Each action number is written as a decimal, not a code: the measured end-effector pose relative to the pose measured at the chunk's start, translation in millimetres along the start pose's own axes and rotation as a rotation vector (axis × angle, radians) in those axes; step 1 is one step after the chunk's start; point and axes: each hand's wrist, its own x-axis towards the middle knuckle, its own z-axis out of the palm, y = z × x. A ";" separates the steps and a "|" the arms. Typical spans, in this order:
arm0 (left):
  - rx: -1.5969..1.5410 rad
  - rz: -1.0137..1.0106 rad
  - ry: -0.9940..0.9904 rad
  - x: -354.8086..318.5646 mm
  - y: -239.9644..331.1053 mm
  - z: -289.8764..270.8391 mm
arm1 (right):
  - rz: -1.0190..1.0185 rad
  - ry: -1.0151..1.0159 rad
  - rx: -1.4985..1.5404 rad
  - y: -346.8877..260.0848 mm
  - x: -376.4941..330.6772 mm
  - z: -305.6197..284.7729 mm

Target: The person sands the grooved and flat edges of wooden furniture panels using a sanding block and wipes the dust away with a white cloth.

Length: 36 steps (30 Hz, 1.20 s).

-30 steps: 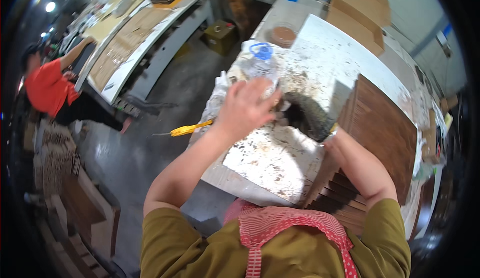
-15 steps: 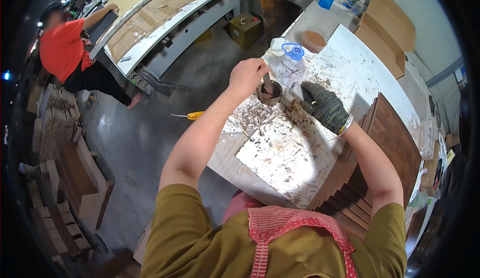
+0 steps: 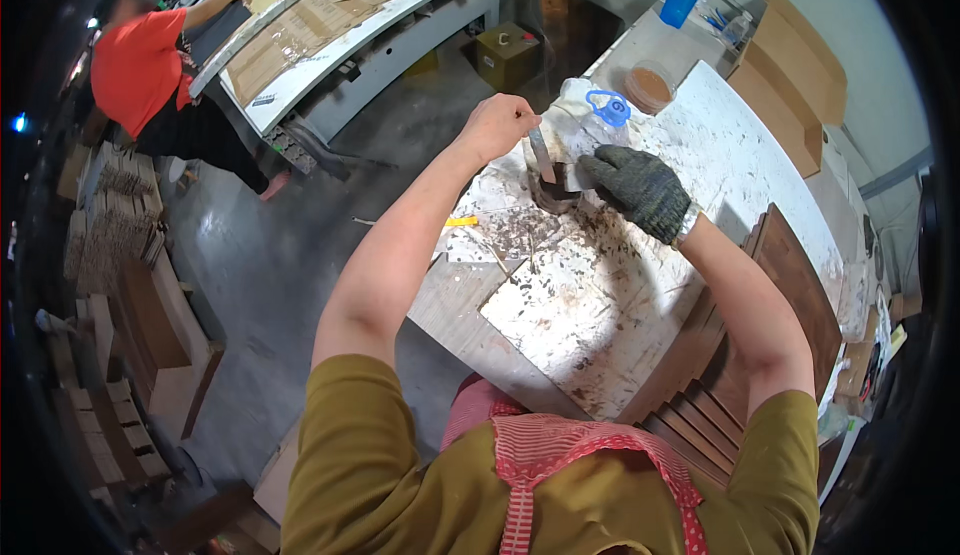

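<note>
Grey, the knit glove covers the right hand (image 3: 640, 190), whose fingers are clamped on the rim of a small dark pot (image 3: 553, 192) just above the middle of the frame, probably to keep it from sliding while it is worked; the bare left hand (image 3: 497, 125) has its fingers pinched together on a thin stick or blade (image 3: 543, 155) that slants down into the pot, though what is inside is too dark to tell. Behind the pot stands a clear plastic jug with a blue cap (image 3: 597, 120), touching or nearly so. All this sits near the far left edge of a stained white board (image 3: 600, 305), so the left elbow hangs over open floor, while stacked brown wooden panels (image 3: 770, 305) hem in the right forearm at the right of the frame
</note>
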 end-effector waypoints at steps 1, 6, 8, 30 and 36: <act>-0.071 0.056 -0.034 2.4 -1.9 1.4 | -0.021 0.064 -0.009 0.7 1.2 0.2; -0.111 0.083 -0.031 -0.3 -4.9 10.4 | -0.098 0.031 -0.015 -7.8 8.6 -0.1; -0.117 0.073 0.047 -5.0 -9.3 13.6 | -0.018 0.057 -0.065 -12.8 4.7 0.5; -1.286 -0.407 0.273 -112.4 13.7 72.9 | 0.872 0.415 2.709 -56.6 -48.5 39.5; -1.346 -0.399 0.328 -118.2 19.0 73.6 | 0.887 0.379 2.562 -61.4 -45.7 39.6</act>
